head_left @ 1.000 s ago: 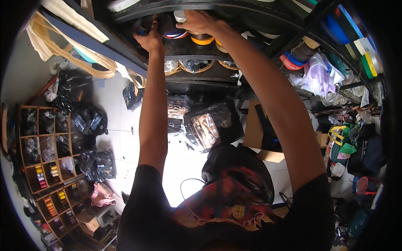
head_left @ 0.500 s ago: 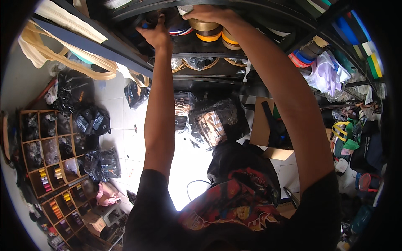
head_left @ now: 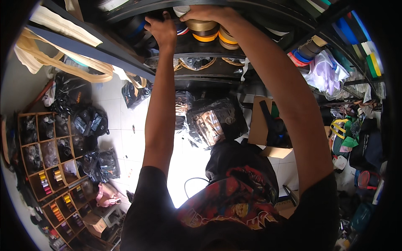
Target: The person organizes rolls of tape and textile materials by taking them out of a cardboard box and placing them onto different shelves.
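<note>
Both my arms reach up to a dark shelf [head_left: 201, 50] holding rolls of webbing tape. My left hand [head_left: 163, 30] is raised at the dark rolls on the left, its fingers apart and nothing visible in them. Beside it a red, white and blue striped roll [head_left: 183, 31] shows partly. My right hand [head_left: 205, 13] lies over the top of a gold-brown roll [head_left: 202, 26], with its fingers closed on the edge of a pale roll [head_left: 181, 10]. Orange-banded rolls [head_left: 205, 37] sit below and to the right. The shelf edge partly hides the right fingertips.
Cream zipper tape [head_left: 90, 75] hangs at the left. A wooden compartment rack [head_left: 39, 142] with thread spools stands lower left. Plastic-wrapped goods [head_left: 217, 121] and an open cardboard box [head_left: 257, 125] lie below the shelf. More rolls and a white plastic bag [head_left: 326, 73] are at the right.
My left hand has drawn slightly right and away from the dark rolls, uncovering a blue-edged one. My right hand stays at the pale roll. The whole view has shifted a little.
</note>
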